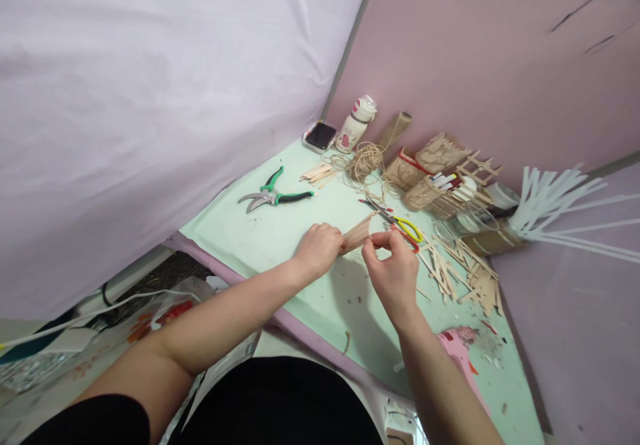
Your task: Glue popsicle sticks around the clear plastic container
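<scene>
My left hand is wrapped round the near end of a small piece built from pale wooden craft sticks, tilted up above the table. At its right rim my right hand is closed, thumb and forefinger pinched together; what lies between the fingertips, if anything, is too small to make out. Just beyond the right hand lie scissors with yellow handles and a red-handled tool, partly hidden by the fingers. Loose craft sticks are scattered to the right.
Green-handled pruning shears lie at the left. A phone, a bottle, a twine ball, stick-built holders and white glue sticks line the back. A pink glue gun sits beside my right forearm.
</scene>
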Action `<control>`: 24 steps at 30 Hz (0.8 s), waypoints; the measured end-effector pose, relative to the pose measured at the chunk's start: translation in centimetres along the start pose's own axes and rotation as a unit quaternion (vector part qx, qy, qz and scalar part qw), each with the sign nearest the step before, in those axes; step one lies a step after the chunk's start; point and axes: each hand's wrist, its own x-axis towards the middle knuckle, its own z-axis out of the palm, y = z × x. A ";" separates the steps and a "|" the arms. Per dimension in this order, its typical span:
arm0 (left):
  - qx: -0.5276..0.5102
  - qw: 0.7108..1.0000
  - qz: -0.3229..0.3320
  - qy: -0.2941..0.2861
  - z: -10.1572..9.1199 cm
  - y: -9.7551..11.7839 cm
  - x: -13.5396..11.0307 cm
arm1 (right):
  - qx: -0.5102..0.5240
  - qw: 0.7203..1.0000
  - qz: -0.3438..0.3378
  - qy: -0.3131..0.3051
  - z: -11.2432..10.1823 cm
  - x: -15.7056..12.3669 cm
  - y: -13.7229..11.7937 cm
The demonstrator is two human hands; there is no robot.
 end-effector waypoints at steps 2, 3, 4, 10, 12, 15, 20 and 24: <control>0.001 1.000 0.000 0.001 0.0 0.0 0.0 | -0.002 1.000 0.009 -0.005 0.0 0.1 0.0; 0.000 1.000 0.001 0.002 0.1 0.0 0.0 | -0.004 1.000 0.013 -0.007 0.0 0.1 -0.1; -0.001 1.000 0.001 0.003 0.2 0.0 0.0 | -0.005 1.000 0.016 -0.008 0.0 0.1 -0.1; -0.018 1.000 0.021 -0.004 0.3 -0.9 0.0 | -0.001 1.000 0.022 -0.016 -0.1 0.0 -0.1; -0.026 0.999 0.037 -0.016 -0.5 -1.8 0.3 | 0.003 1.000 0.018 -0.016 -0.1 0.1 -0.1; -0.023 0.997 0.075 -0.007 -2.8 -2.9 1.4 | 0.011 1.000 0.006 -0.016 -0.2 0.2 0.0; -0.038 0.978 0.188 -0.087 -5.9 -2.6 4.6 | 0.009 1.000 -0.025 -0.002 -0.4 0.0 0.4; -0.059 0.960 0.254 -0.102 -5.7 -2.1 6.8 | 0.007 0.998 -0.056 -0.002 -0.5 -0.4 1.0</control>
